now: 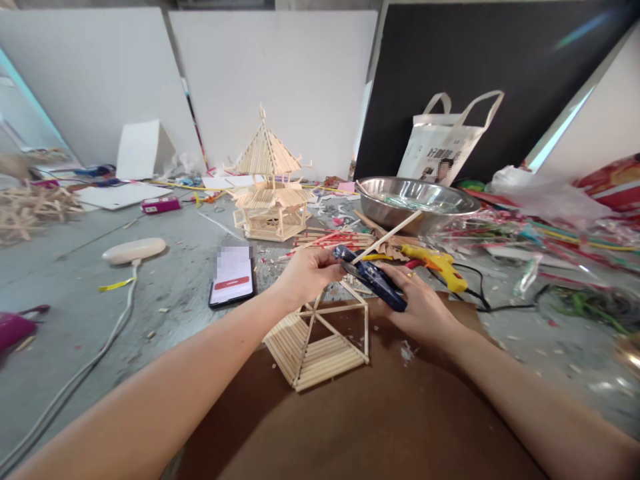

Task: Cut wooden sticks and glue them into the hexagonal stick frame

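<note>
My left hand (306, 272) is pinched on a thin wooden stick (395, 233) that slants up to the right. My right hand (425, 308) is closed around dark blue cutters (373, 277), whose jaws sit at the stick's lower end. Just below both hands a half-built hexagonal stick roof (315, 347) rests on a brown board (360, 413). A finished wooden stick pavilion (270, 183) stands farther back on the grey table.
A yellow glue gun (440, 265) with a black cord lies right of my hands. A steel bowl (415, 200), a white tote bag (450, 147), a phone (233, 280), a white charger (134, 250) with its cable, and scattered sticks and wrappers surround the work area.
</note>
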A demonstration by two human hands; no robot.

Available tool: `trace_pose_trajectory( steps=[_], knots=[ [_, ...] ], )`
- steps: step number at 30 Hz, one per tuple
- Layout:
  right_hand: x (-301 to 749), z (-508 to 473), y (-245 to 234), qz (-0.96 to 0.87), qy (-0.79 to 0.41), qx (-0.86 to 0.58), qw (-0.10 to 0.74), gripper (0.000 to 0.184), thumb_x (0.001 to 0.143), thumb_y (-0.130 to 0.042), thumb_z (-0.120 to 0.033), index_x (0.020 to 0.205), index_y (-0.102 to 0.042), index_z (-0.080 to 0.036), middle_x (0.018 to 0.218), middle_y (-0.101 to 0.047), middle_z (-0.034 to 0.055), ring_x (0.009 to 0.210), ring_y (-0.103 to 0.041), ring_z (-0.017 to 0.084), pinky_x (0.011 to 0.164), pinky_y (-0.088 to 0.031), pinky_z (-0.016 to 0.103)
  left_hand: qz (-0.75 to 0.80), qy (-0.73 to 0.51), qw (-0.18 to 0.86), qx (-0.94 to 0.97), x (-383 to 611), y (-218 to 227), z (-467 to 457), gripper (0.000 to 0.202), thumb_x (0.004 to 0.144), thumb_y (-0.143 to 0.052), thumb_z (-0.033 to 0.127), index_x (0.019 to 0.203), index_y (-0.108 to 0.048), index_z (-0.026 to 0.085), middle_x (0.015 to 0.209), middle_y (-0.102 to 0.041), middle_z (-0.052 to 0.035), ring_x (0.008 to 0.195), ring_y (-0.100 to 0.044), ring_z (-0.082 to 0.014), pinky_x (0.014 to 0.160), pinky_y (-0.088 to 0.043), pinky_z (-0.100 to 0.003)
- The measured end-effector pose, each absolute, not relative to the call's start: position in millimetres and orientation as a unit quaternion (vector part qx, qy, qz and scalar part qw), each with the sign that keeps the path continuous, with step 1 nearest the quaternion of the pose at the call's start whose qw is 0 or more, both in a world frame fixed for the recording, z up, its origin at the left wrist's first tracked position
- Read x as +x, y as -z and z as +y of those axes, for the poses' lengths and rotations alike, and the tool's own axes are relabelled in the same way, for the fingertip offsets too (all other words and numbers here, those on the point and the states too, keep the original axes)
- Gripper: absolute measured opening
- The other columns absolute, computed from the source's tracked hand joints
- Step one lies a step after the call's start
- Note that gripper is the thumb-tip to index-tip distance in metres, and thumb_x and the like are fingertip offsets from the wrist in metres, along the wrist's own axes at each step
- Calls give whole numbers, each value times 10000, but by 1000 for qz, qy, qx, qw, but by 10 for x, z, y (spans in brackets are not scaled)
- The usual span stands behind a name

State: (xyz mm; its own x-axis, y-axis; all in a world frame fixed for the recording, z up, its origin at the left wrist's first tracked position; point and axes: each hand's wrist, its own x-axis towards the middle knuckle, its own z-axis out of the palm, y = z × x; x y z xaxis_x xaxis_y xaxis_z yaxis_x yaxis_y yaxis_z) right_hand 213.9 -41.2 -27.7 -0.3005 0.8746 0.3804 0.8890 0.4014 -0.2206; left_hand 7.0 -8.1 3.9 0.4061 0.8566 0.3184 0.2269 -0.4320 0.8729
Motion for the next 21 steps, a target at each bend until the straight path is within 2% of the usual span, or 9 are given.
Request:
trace_pose_trajectory(
  steps=[10, 21],
  knots=[
    [2121, -420, 245, -814, 1, -537, 223, 497, 634, -468, -249, 1118, -381, -182, 1056, -498, 74, 962, -463, 202, 828, -364, 320, 356, -400, 389, 749, 88, -34, -95, 214, 679, -501, 331, 741, -584, 143, 531, -501, 31, 540, -433, -90, 501, -317, -194],
    [2101, -450, 221, -797, -4, -581, 165, 490, 620, -451, -218, 1102, -411, -137, 1023, -540, 88, 932, -493, 207, 804, -365, 294, 375, -391, 349, 765, 117, 13, -112, 219, 704, -459, 314, 631, -541, 125, 553, -421, 32, 525, -343, -71, 487, -277, -190]
  ],
)
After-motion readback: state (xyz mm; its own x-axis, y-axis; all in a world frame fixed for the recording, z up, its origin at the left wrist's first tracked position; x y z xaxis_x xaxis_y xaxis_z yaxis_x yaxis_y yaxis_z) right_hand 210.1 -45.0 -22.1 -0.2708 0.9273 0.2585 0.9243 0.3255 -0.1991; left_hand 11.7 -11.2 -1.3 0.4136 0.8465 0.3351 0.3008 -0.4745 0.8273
